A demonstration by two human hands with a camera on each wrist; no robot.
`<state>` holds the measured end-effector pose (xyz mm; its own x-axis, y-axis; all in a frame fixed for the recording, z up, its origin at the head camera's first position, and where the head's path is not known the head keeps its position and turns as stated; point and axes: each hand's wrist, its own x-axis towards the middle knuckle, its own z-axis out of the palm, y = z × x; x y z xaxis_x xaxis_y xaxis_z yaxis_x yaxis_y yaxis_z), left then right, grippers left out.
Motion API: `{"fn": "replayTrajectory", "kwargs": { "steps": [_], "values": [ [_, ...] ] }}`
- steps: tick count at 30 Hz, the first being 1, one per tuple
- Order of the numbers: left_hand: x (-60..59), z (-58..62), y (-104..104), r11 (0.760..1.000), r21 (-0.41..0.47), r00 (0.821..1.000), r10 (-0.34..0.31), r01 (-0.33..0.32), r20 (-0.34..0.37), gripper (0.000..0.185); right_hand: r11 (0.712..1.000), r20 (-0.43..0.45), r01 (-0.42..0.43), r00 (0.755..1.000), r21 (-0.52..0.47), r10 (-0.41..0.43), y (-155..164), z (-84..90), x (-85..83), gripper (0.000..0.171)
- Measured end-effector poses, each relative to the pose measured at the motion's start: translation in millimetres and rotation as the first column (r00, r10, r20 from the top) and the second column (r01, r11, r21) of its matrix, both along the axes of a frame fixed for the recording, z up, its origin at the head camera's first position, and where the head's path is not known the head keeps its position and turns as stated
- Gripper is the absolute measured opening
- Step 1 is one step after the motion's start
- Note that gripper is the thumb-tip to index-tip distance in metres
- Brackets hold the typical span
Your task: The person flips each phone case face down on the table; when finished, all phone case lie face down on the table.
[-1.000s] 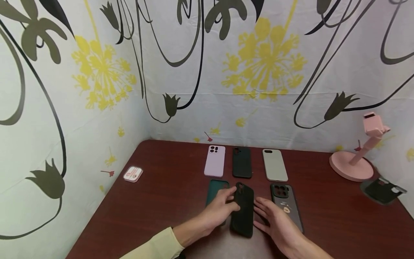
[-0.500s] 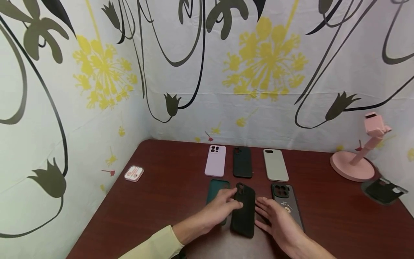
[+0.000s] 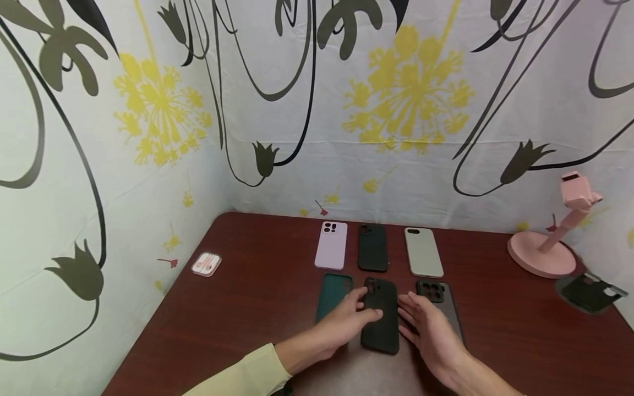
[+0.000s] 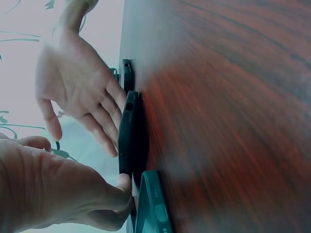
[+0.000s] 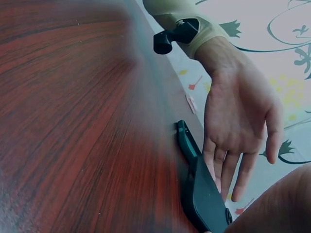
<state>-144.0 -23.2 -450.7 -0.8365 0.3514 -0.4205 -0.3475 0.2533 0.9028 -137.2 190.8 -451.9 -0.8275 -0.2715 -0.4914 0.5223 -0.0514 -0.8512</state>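
Note:
A black phone case [image 3: 381, 324] lies on the table between both hands, camera cutout at its far left corner. My left hand [image 3: 342, 322] is at its left edge, fingertips near the top corner and the thumb reaching over its back; in the right wrist view the left hand's fingers [image 5: 245, 174] look straight. On the other side my right hand [image 3: 436, 333] stands on edge with extended fingers close to the case's right side. Partly under the left hand is a teal phone case [image 3: 333, 294]. A grey, dark-rimmed case [image 3: 451, 308] is half hidden behind the right hand.
A far row holds a lilac case [image 3: 331, 246], a dark case [image 3: 372, 247] and a pale case [image 3: 424, 253]. A small white square box [image 3: 206, 264] lies at left. At right stand a pink stand [image 3: 542, 254] and a dark flat object [image 3: 589, 292]. Patterned cloth [image 3: 297, 110] hangs behind.
The black case has shifted right and slightly away from me, and sits straighter. Both hands moved rightward along with it, keeping to its sides.

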Motion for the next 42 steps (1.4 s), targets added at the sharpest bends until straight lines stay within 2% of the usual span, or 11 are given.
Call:
{"fn": "replayTrajectory", "kwargs": {
  "steps": [4,12,16,20,23,30,36,42],
  "values": [
    [0.3,-2.3,4,1.000,0.001,1.000,0.005,-0.005,0.019,0.081,1.000,0.007,0.015,1.000,-0.019,-0.014,1,0.7,-1.6,0.097],
    [2.3,-4.6,6,1.000,0.006,1.000,0.005,-0.005,0.005,0.080,1.000,-0.002,0.011,1.000,-0.006,-0.011,1,-0.4,-1.3,0.092],
    [5.0,-5.2,4,0.999,0.045,1.000,0.002,-0.002,-0.004,0.080,0.999,-0.069,-0.012,0.998,0.043,0.015,1,0.5,2.5,0.085],
    [7.7,-1.6,-3,0.999,0.047,0.999,0.011,-0.008,-0.053,0.080,0.996,-0.147,-0.009,0.989,0.094,0.023,1,4.2,4.2,0.081],
    [9.1,5.0,-11,0.999,0.033,0.995,0.030,-0.027,-0.094,0.078,0.996,-0.171,-0.010,0.985,0.092,0.025,-1,6.9,4.7,0.080],
    [5.9,19.1,-33,0.990,0.087,0.984,0.121,-0.110,-0.134,0.074,0.999,-0.181,-0.026,0.983,0.041,0.034,-13,8.3,4.7,0.084],
    [-2.4,20.1,-56,0.964,0.175,0.960,0.230,-0.202,-0.158,0.071,0.997,-0.157,-0.048,0.987,-0.061,0.038,-35,10.3,2.2,0.084],
    [-5.1,14.5,-72,0.956,0.207,0.964,0.237,-0.209,-0.121,0.074,0.987,-0.112,-0.131,0.986,-0.091,0.121,-54,9.8,0.6,0.090]
  ]
}}
